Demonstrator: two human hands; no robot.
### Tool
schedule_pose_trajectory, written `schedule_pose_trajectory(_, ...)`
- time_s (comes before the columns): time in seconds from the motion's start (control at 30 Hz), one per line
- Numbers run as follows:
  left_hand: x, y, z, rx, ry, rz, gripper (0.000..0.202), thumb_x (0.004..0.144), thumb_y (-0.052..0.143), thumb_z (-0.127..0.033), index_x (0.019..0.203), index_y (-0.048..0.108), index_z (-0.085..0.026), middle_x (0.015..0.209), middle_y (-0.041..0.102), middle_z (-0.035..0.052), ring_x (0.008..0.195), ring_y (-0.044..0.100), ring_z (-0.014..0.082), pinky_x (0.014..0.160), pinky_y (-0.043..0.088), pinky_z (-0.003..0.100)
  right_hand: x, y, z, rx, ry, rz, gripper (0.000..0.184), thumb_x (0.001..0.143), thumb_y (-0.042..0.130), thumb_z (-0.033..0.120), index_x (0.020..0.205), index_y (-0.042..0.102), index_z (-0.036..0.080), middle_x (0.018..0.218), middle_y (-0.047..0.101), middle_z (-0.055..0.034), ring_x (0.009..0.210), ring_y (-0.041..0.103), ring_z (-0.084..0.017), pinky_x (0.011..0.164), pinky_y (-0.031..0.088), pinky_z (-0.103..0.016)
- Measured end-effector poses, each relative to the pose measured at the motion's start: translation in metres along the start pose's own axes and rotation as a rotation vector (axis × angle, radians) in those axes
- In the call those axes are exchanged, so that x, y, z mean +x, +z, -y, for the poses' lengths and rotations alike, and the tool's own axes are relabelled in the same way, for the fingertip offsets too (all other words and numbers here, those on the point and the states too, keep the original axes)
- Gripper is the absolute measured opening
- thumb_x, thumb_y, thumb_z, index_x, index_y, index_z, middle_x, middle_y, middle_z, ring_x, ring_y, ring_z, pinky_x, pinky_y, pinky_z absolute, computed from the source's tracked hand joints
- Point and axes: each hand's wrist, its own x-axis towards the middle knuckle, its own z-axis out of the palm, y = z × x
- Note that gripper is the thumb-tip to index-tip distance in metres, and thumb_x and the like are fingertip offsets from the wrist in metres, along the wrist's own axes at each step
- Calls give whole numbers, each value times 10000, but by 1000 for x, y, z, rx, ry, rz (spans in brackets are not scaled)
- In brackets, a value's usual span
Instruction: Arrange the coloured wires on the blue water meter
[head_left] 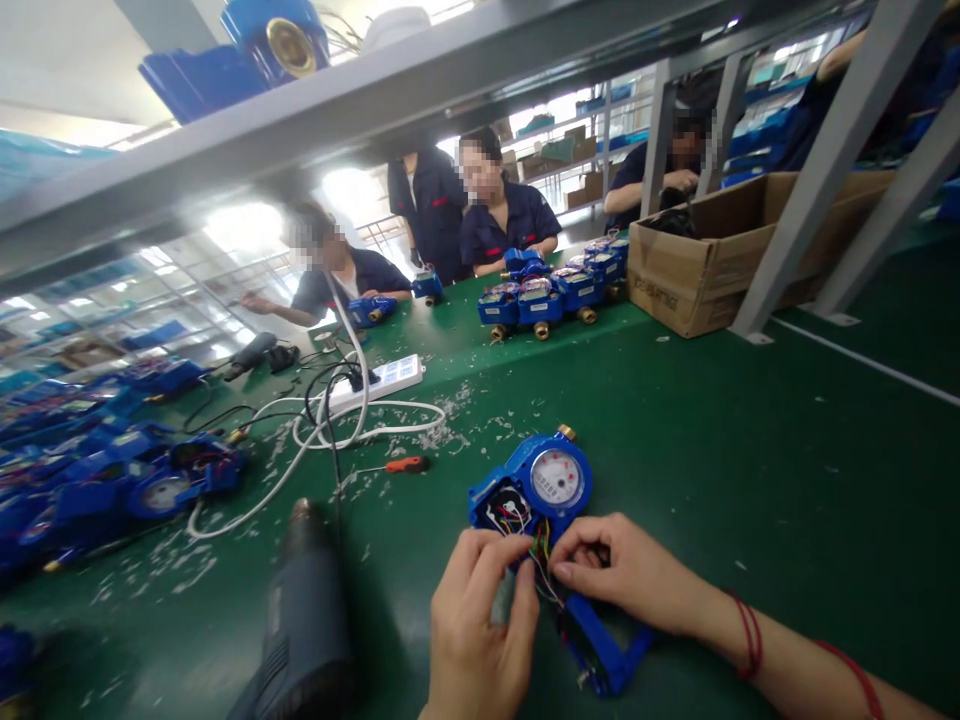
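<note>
A blue water meter (556,478) with a round white dial lies on the green bench in front of me. Its side compartment is uncovered, and thin coloured wires (541,545) run out of it. A blue cover part (600,640) lies below, near the wires' lower end. My left hand (484,610) pinches at the wires, thumb and forefinger close together. From the right, my right hand (630,570) closes its thumb and forefinger on the same wires. The exact spot each fingertip grips is partly hidden.
A heat gun (307,610) stands at the left front. Beyond it lie an orange-handled screwdriver (406,465), a white power strip (397,374) with cables, and plastic scraps. Many blue meters (150,490) crowd the left. A cardboard box (701,275) and several people are across the bench.
</note>
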Motion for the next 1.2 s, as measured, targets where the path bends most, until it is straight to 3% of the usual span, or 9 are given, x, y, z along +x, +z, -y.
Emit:
schedule_pose_trajectory(0.13, -3, 5, 1, 1, -33, -27, 167, 820, 484, -68, 958, 486, -162, 827, 462, 22, 766, 446, 78, 660, 387, 185, 0, 4, -2, 10, 7, -41, 425, 752, 607, 422, 1037, 574, 108, 694, 453, -11, 600, 375, -71, 526, 284, -179)
schedule_pose_trajectory(0.33, -10, 6, 4, -10, -35, -6, 139, 824, 472, -55, 921, 491, -152, 815, 458, 23, 753, 442, 77, 652, 377, 191, 3, 15, 2, -135, 13, -80, 261, 753, 583, 364, 911, 662, 172, 670, 459, -12, 574, 361, -72, 510, 263, -186)
schedule_pose_trajectory(0.53, -15, 7, 8, 87, -1, 64, 227, 803, 504, -73, 1006, 496, -174, 878, 439, 41, 798, 456, 86, 674, 399, 193, 3, 24, 2, -134, 4, -125, 251, 780, 539, 347, 842, 661, 136, 625, 425, -16, 550, 333, -75, 497, 242, -206)
schedule_pose_trajectory(0.8, -20, 6, 8, 190, -19, 92, 186, 815, 511, -135, 994, 476, -167, 880, 463, 39, 786, 467, 112, 665, 394, 241, -2, 26, 1, -186, -50, -195, 135, 770, 535, 227, 807, 655, 176, 692, 473, -13, 592, 416, -72, 526, 309, -186)
schedule_pose_trajectory(0.93, -20, 4, 7, 164, -69, 142, 224, 828, 505, -161, 1046, 470, -197, 885, 460, 29, 786, 473, 105, 665, 399, 233, -6, 27, 1, -271, -113, -212, 133, 780, 535, 194, 829, 656, 220, 724, 501, 2, 640, 461, -63, 561, 332, -174)
schedule_pose_trajectory(1.2, -16, -1, 5, -21, -98, 213, 155, 835, 455, -82, 927, 504, -197, 824, 488, -19, 736, 481, 40, 665, 371, 139, -7, 29, -2, -318, -206, -246, 116, 806, 529, 208, 834, 640, 227, 743, 503, 12, 642, 456, -44, 566, 329, -164)
